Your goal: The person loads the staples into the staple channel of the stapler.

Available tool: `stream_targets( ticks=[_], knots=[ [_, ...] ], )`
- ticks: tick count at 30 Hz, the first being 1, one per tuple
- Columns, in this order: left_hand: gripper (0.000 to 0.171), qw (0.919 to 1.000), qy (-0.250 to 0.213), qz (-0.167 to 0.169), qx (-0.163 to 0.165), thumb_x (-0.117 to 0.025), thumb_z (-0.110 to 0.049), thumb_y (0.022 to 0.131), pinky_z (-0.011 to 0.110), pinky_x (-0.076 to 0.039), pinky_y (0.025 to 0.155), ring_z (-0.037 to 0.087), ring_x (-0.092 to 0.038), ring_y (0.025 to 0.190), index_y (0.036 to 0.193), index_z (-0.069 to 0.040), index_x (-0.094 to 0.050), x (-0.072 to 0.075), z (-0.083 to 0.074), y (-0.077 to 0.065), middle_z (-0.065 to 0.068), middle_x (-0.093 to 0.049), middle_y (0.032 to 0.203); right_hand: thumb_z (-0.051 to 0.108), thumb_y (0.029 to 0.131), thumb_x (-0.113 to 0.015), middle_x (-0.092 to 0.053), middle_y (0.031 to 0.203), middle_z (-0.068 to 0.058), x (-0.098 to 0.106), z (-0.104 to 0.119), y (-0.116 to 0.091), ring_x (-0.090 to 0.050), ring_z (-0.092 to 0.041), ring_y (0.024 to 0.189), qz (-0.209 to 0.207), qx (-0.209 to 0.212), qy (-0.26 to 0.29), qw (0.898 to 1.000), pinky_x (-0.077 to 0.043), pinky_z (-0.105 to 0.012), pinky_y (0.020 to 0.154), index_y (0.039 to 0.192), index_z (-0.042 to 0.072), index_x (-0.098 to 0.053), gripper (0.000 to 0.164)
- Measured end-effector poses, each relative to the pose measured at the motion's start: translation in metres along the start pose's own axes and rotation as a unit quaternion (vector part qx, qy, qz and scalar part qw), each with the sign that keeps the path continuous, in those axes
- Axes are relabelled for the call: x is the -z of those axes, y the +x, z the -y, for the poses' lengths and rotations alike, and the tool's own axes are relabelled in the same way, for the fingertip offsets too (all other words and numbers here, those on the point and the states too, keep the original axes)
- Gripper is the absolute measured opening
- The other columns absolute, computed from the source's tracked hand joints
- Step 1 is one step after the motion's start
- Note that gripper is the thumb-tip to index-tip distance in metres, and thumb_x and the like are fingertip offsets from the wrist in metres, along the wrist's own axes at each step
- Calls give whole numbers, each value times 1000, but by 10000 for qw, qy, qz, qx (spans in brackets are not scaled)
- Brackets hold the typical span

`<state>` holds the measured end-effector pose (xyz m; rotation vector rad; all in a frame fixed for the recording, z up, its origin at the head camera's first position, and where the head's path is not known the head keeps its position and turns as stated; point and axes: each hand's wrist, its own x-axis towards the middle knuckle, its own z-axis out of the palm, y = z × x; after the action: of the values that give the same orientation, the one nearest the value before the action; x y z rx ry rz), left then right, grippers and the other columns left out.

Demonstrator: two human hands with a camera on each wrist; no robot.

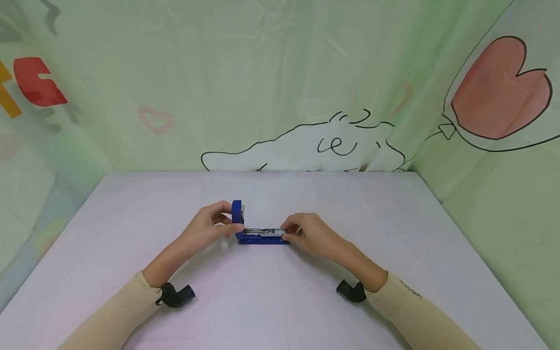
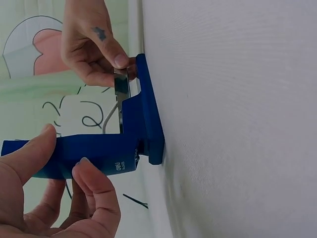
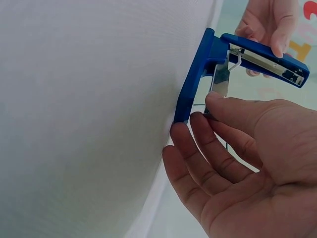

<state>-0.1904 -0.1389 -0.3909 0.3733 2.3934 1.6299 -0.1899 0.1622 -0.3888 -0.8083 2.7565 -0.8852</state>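
Observation:
A blue stapler [image 1: 262, 240] stands on the white table with its top arm [image 2: 94, 153] swung up, roughly upright. My left hand [image 1: 210, 224] holds that raised arm between thumb and fingers. At the other end, my right hand [image 1: 312, 235] pinches the front of the metal staple magazine [image 3: 221, 82] with the thumb on top. Its other fingers lie by the tip of the blue base [image 3: 190, 84]. A bent metal rod [image 2: 110, 117] runs between the raised arm and the magazine.
The white cloth-covered table [image 1: 280, 301] spreads around the stapler. Behind it hangs a pale green printed curtain [image 1: 262, 73]. A black wrist-worn device [image 1: 177, 295] sits at the left cuff, and another black device [image 1: 351, 291] at the right cuff.

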Motion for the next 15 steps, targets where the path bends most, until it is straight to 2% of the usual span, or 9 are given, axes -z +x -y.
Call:
stream_targets(
  ticks=[7, 15],
  knots=[
    [30, 10000, -4, -14, 50, -82, -21, 94, 33, -53, 77, 19, -66, 92, 119, -13, -67, -1, -1, 1, 11, -74, 111, 7, 97, -76, -77, 98, -4, 0, -1, 0, -70, -11, 90, -9, 17, 3, 10000, -58, -23, 80, 110, 3, -76, 14],
    [32, 9999, -100, 43, -44, -81, -19, 94, 32, -55, 77, 17, -66, 93, 120, -6, -66, -4, -2, 2, 12, -70, 116, 7, 97, -76, -77, 99, -5, 0, -1, 0, -71, -13, 92, -10, 23, 13, 10000, -59, -24, 81, 110, 3, -76, 14]
  ],
)
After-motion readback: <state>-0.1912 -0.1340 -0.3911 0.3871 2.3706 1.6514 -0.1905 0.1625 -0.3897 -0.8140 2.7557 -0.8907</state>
